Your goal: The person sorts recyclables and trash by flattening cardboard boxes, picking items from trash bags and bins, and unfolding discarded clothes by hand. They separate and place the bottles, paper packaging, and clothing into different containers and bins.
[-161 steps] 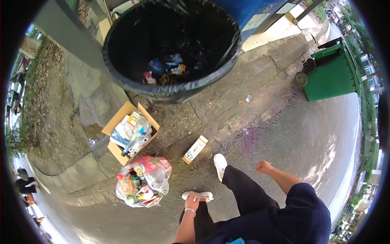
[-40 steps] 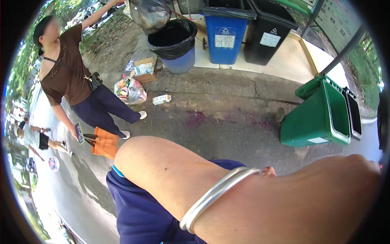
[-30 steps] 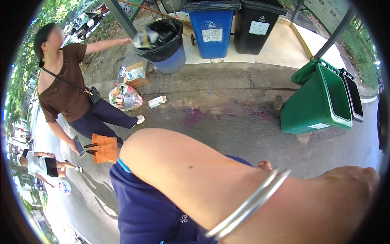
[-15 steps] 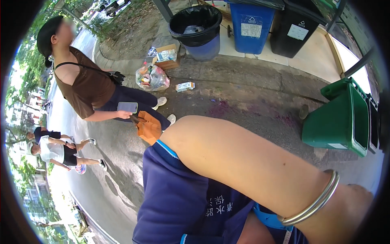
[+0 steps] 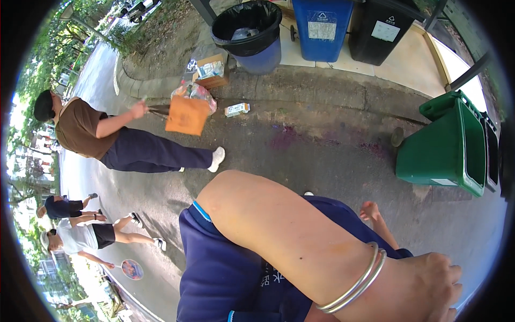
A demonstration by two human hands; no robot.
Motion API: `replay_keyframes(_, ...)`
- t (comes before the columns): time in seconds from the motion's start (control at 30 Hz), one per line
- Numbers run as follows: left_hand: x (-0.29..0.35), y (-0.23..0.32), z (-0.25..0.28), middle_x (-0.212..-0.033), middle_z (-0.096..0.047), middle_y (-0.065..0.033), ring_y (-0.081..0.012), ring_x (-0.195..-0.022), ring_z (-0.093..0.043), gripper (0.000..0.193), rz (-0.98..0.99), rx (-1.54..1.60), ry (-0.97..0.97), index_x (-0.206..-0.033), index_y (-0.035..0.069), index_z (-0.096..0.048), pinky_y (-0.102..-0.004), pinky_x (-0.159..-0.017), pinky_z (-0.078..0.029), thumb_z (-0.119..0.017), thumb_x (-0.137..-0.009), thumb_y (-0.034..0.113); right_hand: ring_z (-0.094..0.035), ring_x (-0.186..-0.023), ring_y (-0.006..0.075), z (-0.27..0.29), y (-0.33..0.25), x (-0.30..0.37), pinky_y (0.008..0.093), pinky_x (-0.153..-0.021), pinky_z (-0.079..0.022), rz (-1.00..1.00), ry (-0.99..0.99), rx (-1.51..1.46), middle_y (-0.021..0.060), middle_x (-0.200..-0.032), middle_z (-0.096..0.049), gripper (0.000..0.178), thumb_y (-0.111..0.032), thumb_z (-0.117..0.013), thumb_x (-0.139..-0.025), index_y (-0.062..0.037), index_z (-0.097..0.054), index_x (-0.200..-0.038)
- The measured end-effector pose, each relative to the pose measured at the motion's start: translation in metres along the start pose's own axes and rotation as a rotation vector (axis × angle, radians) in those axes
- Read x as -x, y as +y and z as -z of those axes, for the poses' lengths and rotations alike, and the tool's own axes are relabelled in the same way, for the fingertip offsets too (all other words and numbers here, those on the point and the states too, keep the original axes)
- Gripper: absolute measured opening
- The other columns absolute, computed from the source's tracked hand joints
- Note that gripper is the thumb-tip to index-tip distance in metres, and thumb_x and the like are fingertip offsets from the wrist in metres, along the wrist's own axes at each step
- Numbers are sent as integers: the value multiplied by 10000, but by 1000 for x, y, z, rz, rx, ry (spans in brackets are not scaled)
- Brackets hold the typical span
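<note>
Green wheelie bin (image 5: 429, 153), head view: on road at R, lid swung back, dark bin (image 5: 492, 153) just beside; nearest big item to the hands, untouched AFAICT. Hands apart: L hand (image 5: 437, 284) at lower R, fingers curled, silver bangles (image 5: 367, 279) on wrist; R hand (image 5: 369, 211) a bit further up, loosely bent. Can't tell if either grips anything. Upper L-of-centre: white-and-orange carton (image 5: 237, 110) lying on road, near clear bag (image 5: 204, 93) of mixed refuse, cardboard box (image 5: 213, 82) & black-lined bin (image 5: 263, 56). Person (image 5: 80, 131) w/ orange tote bag (image 5: 186, 115) nearby. Step, IMO: arms clear, no handling visible; any grasp from here'd call for a reach first.
</note>
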State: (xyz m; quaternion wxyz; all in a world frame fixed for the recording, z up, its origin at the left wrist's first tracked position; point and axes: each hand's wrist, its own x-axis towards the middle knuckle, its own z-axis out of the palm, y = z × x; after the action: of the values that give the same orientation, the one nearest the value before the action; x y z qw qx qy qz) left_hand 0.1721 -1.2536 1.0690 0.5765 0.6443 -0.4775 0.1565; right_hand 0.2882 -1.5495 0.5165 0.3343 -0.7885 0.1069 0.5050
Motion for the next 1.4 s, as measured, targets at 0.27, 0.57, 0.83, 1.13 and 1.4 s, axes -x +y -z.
replay_keyframes(0.27,17,3,-2,-765,-596,-85,-276,-793,-597,258,95,-311,73,-739,40,-583,-421,-713,-508,-586,-753,298,-589,-486,167,-3,-20,-14,286,-388,-437,11,-61,87,76,-636,-590,62,-34,-522,-837,-61,-556,-793)
replay_keyframes(0.57,218,-17,52,-1089,-617,-147,-333,-1000,-593,321,888,-790,302,-1137,38,-581,-398,-856,-482,-612,-840,157,-577,-470,157,-28,-24,-51,299,-379,-420,-5,35,149,62,-650,-603,117,-84,-517,-860,-56,-592,-945)
replay_keyframes(0.83,634,19,-58,-884,-693,-148,-256,-839,-677,351,1844,-614,975,-1027,31,-650,-345,-768,-523,-679,-795,294,-589,-496,206,-91,-86,-49,324,-377,-407,-1,7,194,92,-693,-606,299,2,-551,-800,-62,-478,-1083)
replay_keyframes(1.13,790,88,-53,-860,-699,-129,-242,-853,-673,288,2179,-308,1130,-932,29,-682,-351,-786,-510,-687,-753,255,-567,-489,170,-259,-214,-28,308,-385,-395,79,-95,324,80,-674,-606,221,-15,-554,-810,-56,-505,-1022)
replay_keyframes(1.4,832,77,65,-865,-698,-163,-269,-845,-683,275,1975,-562,1146,-966,34,-687,-349,-783,-521,-629,-781,230,-558,-494,116,-378,-349,-19,268,-427,-405,476,-278,560,41,-615,-602,362,-92,-614,-804,-20,-562,-1155)
